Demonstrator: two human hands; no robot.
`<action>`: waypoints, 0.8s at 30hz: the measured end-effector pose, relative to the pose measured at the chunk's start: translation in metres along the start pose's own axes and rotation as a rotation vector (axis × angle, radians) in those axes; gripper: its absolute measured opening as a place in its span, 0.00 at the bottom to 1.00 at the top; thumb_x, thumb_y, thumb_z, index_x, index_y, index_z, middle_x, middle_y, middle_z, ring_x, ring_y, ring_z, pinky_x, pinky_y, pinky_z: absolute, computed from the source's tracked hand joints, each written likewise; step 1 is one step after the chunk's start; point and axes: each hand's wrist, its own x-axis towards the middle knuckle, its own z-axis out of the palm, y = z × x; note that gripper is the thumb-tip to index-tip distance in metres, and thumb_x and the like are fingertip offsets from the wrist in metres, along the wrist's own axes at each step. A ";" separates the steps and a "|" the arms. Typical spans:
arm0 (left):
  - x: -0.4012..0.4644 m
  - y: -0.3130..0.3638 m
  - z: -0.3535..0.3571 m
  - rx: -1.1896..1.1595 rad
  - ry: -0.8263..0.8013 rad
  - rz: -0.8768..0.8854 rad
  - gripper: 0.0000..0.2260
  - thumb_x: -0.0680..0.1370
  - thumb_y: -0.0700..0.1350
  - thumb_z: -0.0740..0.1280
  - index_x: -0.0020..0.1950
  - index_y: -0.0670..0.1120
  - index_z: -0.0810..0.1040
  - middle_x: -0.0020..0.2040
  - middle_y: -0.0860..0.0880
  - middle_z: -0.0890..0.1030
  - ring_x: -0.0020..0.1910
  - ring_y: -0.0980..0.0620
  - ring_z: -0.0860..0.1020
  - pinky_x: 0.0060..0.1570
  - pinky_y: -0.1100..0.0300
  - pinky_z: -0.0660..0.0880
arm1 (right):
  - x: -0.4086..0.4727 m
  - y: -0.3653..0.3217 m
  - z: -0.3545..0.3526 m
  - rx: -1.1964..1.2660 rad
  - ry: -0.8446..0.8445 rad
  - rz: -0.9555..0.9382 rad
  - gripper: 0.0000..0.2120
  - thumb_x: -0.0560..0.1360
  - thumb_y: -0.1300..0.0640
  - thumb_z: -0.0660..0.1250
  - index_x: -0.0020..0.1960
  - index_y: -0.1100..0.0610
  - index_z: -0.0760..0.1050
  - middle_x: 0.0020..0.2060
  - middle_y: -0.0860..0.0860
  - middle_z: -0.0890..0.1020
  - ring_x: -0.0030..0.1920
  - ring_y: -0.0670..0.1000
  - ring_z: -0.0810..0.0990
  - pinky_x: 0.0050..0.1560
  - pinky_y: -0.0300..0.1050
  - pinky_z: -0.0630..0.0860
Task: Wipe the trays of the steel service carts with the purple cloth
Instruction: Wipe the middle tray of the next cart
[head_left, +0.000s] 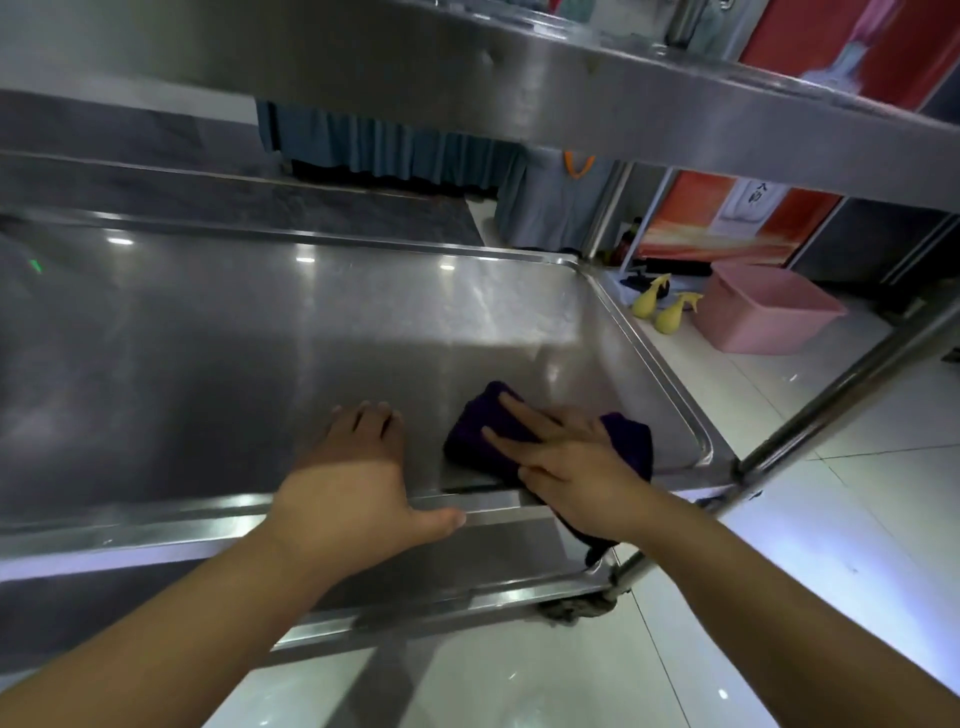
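Two bare hands work on the middle tray of a shiny steel service cart (311, 322), seen from the one head view, looking forward and down.

Right hand (566, 467) lies flat on the dark purple folded cloth (483, 426), its fingers (524, 415) straight and slightly spread, pressing the cloth down onto the tray surface rather than gripping it. Cloth sits near the tray's front right corner, close to the raised rim; one end of it drapes over the front edge (498, 503) and hangs below the wrist.

Left hand (353, 483) rests on the same tray just beside the cloth, not touching it. Its fingers (374, 415) reach forward, close together and bent down at the tips onto the steel, while the thumb (441, 519) lies along the front rim. It holds nothing.

Above, the underside of the upper steel shelf (519, 78) fills the top of the view, and a lower shelf (467, 587) shows beneath the forearms. A round steel cart post (852, 384) rises on the right.

Beyond the cart, on the pale tiled floor (779, 415), stand a pink plastic tub (769, 312) and two yellow spray bottles (660, 306) just beside it. A teal pleated table skirt (389, 145) hangs in the background.
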 end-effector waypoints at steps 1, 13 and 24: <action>0.000 -0.001 0.000 -0.012 -0.007 0.000 0.55 0.57 0.79 0.46 0.74 0.45 0.62 0.72 0.48 0.64 0.71 0.47 0.61 0.71 0.55 0.59 | -0.002 -0.005 0.003 0.035 0.012 -0.047 0.28 0.72 0.39 0.41 0.72 0.36 0.53 0.72 0.33 0.44 0.69 0.49 0.56 0.62 0.42 0.51; 0.000 -0.004 0.007 0.037 0.068 0.049 0.52 0.61 0.78 0.49 0.73 0.43 0.64 0.70 0.46 0.67 0.69 0.46 0.62 0.72 0.55 0.55 | 0.106 0.113 -0.018 -0.287 0.077 0.288 0.25 0.80 0.45 0.43 0.76 0.45 0.60 0.78 0.50 0.56 0.66 0.61 0.68 0.65 0.59 0.65; -0.002 0.004 -0.002 0.007 0.096 0.043 0.45 0.65 0.75 0.61 0.69 0.43 0.65 0.65 0.47 0.71 0.65 0.47 0.67 0.68 0.56 0.60 | 0.082 0.014 -0.010 -0.133 0.032 0.145 0.23 0.83 0.52 0.54 0.76 0.38 0.56 0.78 0.43 0.47 0.70 0.59 0.61 0.68 0.53 0.60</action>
